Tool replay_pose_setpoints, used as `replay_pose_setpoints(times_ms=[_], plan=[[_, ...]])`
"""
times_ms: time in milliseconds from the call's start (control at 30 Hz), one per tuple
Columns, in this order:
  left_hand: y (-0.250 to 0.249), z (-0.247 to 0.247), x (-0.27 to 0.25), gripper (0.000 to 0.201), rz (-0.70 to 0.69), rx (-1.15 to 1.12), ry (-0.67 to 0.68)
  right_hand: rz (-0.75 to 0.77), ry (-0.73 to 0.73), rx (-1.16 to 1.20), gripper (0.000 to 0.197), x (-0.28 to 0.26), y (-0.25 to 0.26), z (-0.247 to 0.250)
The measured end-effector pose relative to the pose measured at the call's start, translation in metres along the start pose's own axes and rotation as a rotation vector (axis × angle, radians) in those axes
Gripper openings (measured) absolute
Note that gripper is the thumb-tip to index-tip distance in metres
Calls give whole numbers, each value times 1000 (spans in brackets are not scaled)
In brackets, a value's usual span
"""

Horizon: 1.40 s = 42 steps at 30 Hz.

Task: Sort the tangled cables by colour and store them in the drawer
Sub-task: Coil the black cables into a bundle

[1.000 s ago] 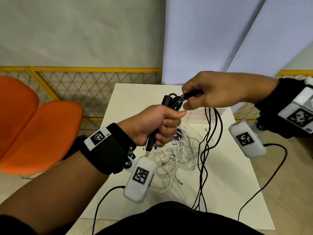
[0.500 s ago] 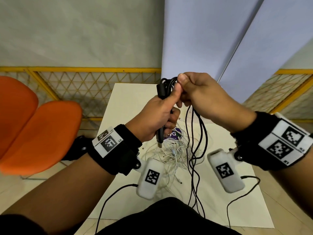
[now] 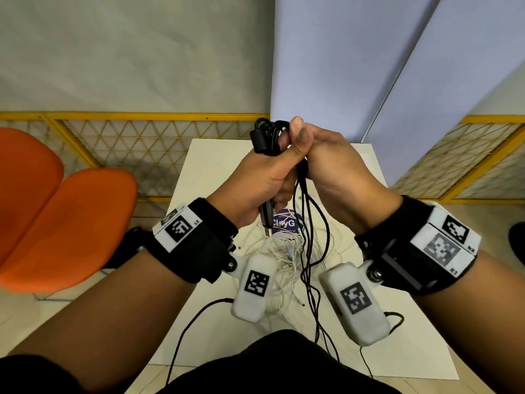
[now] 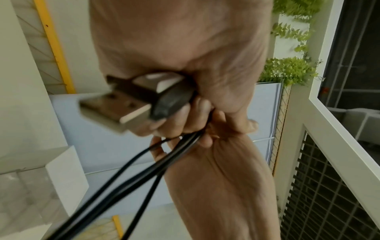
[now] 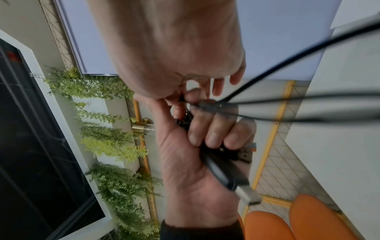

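Note:
My left hand (image 3: 264, 177) grips a coiled bundle of black cables (image 3: 268, 136), held upright above the table. A USB plug (image 3: 265, 220) sticks out under the fist, and shows close up in the left wrist view (image 4: 121, 108). My right hand (image 3: 326, 163) is pressed against the left one, thumb over the top of the coil, holding the loose black strands (image 3: 309, 251) that hang down to the table. In the right wrist view the left fingers (image 5: 211, 129) curl round the bundle. A tangle of white cables (image 3: 284, 254) lies on the table below. No drawer is in view.
The white table (image 3: 216, 172) is small, with its edges close on all sides. A purple printed card (image 3: 285, 223) lies among the white cables. Orange chairs (image 3: 71, 223) stand to the left. A yellow mesh fence (image 3: 142, 143) runs behind the table.
My right hand has swung in from the right and closed against the left hand, bringing the black strands onto the bundle. Both hands have risen a little.

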State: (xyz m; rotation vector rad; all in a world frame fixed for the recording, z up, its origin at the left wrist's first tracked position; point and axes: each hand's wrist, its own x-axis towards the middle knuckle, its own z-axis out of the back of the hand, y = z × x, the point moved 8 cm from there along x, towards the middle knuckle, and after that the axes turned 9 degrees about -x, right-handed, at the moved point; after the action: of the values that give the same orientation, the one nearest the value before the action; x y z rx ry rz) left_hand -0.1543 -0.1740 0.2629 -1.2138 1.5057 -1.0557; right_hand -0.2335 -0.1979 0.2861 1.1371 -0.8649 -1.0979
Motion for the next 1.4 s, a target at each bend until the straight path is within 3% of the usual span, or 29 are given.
replay_pose_setpoints(times_ms=[133,267,400,500,667,800,867,967,1000,1067,1133,1167,1233,1333,1400], plan=[[-4,6,1,43,-10,28,79,68,126,-40,37,1,4,-3],[-11,13,-3,33,-19,143,72,160,230,-74,29,-2,9,4],[-10,15,-3,14,37,204,36,264,67,-157,16,-2,19,22],[-11,16,-1,16,25,258,-8,266,-29,-181,7,-3,23,27],[-19,12,-1,9,-59,338,-24,265,-52,-227,8,-6,28,27],[-18,9,1,21,-89,327,-20,288,-72,-137,8,-5,30,25],[-17,8,0,7,-71,286,-3,275,-41,-107,10,-2,27,25],[-13,8,-2,49,-28,188,8,221,37,-121,19,0,18,18],[-12,7,-3,53,-19,144,21,187,81,-119,27,-1,16,14],[-7,5,-1,48,0,49,68,133,215,-111,43,-7,15,2],[-4,-3,-1,28,11,-7,140,102,368,-167,51,-17,18,-12],[-2,-7,-3,27,22,-2,172,83,420,-205,53,-20,18,-18],[6,-14,-5,39,84,39,204,34,444,-227,47,-19,17,-23],[12,-25,-10,56,162,134,254,9,412,-206,23,-14,19,-23],[13,-30,-15,57,220,165,301,10,410,-197,13,-16,21,-24]])
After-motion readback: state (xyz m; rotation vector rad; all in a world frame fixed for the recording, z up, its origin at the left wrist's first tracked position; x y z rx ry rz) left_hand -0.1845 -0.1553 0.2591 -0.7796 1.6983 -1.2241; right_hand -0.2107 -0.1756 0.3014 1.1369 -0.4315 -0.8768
